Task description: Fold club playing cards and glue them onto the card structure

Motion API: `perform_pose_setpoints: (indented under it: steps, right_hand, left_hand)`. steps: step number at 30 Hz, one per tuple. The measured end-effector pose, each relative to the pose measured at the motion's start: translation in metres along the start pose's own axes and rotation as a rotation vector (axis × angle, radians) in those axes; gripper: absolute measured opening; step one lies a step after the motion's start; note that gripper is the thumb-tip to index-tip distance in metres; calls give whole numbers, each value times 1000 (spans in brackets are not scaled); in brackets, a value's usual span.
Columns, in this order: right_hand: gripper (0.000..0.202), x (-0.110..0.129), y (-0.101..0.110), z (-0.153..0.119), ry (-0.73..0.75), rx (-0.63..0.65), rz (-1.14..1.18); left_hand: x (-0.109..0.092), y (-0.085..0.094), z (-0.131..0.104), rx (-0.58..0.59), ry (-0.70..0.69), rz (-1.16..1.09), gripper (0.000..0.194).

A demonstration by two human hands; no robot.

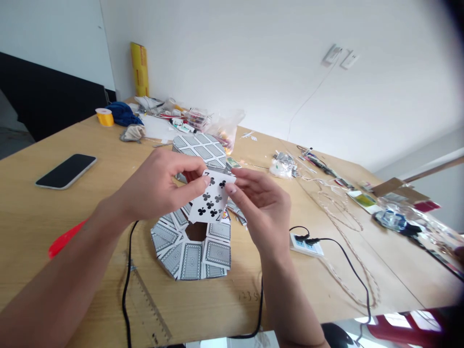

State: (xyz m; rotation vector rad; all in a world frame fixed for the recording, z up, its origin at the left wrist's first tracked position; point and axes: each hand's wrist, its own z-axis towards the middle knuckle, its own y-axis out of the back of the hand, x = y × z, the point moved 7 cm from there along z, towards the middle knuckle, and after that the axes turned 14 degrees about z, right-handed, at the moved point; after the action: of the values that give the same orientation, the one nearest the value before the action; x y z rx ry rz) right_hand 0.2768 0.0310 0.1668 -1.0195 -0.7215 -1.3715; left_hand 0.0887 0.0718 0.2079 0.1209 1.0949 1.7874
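My left hand (168, 181) pinches the upper left corner of a seven of clubs card (210, 199), its face turned towards me. At the card's upper right corner, my right hand (259, 203) holds it between thumb and fingers. Below the card, a ring of face-down playing cards (191, 261) with grey patterned backs surrounds a dark opening. Behind my hands stands a rounded piece covered in the same cards (203, 147). The held card hides part of the ring.
A phone (66, 171) and a red object (65, 240) are at the left. A clear ruler (148, 299) and black cable (127, 285) lie in front. At the right is a power strip (306, 245); plastic bags (224, 128) and clutter line the back.
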Motion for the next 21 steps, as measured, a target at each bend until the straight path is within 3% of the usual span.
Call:
perform_pose_setpoints:
  steps: [7, 21]
  right_hand:
    - [26, -4, -8, -4, -14, 21, 60]
    - [28, 0, 3, -3, -95, 33, -12]
  left_hand:
    - [-2, -4, 0, 43, -35, -24, 24]
    - [0, 0, -1, -1, -14, -10, 28]
